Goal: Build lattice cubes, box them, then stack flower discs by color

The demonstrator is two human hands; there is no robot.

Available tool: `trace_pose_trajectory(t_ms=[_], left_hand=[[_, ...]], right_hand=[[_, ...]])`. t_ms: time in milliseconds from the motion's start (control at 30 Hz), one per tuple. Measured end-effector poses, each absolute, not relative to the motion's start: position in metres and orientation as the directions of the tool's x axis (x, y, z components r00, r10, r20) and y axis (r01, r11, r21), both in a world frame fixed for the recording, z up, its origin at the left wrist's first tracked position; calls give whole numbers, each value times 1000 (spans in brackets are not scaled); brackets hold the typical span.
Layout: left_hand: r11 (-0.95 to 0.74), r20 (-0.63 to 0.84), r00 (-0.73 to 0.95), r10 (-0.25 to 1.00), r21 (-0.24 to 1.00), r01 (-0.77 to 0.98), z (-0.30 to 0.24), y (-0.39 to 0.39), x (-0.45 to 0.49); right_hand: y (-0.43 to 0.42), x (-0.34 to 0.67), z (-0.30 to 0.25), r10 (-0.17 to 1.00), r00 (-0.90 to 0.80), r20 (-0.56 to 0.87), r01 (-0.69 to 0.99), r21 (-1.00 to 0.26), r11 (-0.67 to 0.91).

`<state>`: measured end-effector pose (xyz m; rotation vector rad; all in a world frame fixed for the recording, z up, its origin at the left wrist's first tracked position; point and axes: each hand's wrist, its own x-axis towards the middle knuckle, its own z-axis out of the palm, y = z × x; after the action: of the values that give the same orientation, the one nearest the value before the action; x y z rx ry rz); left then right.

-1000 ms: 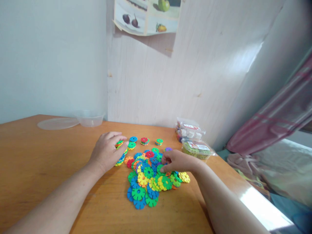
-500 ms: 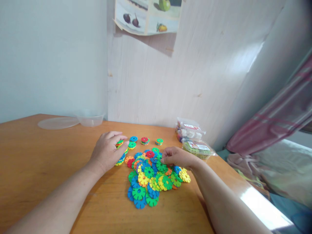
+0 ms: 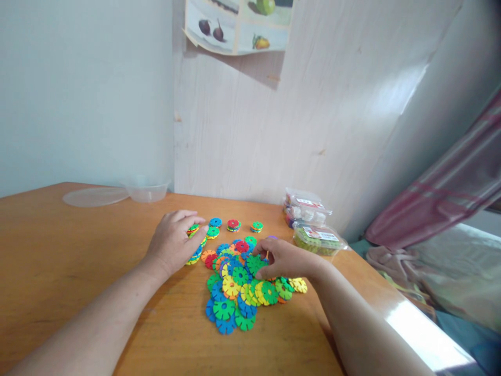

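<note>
A loose pile of notched plastic snowflake discs [image 3: 230, 287] in blue, green, yellow, orange and red lies on the table. My right hand [image 3: 287, 258] is over its far right part, thumb and fingers closed on the edge of a green disc [image 3: 256, 265]. My left hand [image 3: 170, 240] rests beside several small stacks of discs [image 3: 194, 256] left of the pile. Its fingers are apart and partly cover those stacks. Behind the pile stand more stacks: one topped blue [image 3: 215, 222], one green [image 3: 212, 232], one red [image 3: 234, 224] and another green [image 3: 257, 226].
Clear plastic boxes [image 3: 307, 209] stand at the back right, with a box of green contents [image 3: 319, 239] in front. At the back left are a clear bowl [image 3: 146, 192] and a round lid [image 3: 96, 197]. The wooden table [image 3: 97, 250] meets a wall behind.
My right hand has opened its pinch wider and taken a green disc by its edge, with the thumb moved lower. My left hand stays by the stacks.
</note>
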<state>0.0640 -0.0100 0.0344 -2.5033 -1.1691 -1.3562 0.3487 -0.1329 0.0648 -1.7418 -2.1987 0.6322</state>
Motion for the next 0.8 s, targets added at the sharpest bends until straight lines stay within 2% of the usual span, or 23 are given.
trace_pose_trajectory(t_ms=[200, 333, 433, 567, 667, 800], left_hand=[[-715, 744, 329, 582, 276, 642, 35, -10, 64], [-707, 740, 323, 590, 280, 650, 35, -11, 64], [-701, 741, 314, 594, 284, 655, 35, -11, 64], [-704, 744, 314, 590, 285, 650, 35, -11, 64], [-709, 745, 317, 587, 284, 646, 35, -10, 64], [-711, 749, 312, 584, 287, 642, 34, -9, 64]], right_hand=[[-133, 341, 60, 972, -235, -30, 891, -405, 203], [-132, 344, 61, 977, -214, 15, 857, -477, 195], [-126, 357, 60, 987, -87, 136, 831, -537, 147], [-112, 385, 50, 938, 153, 312, 865, -501, 25], [-103, 400, 39, 919, 221, 325, 885, -462, -50], [-96, 404, 31, 944, 192, 268, 923, -377, -81]])
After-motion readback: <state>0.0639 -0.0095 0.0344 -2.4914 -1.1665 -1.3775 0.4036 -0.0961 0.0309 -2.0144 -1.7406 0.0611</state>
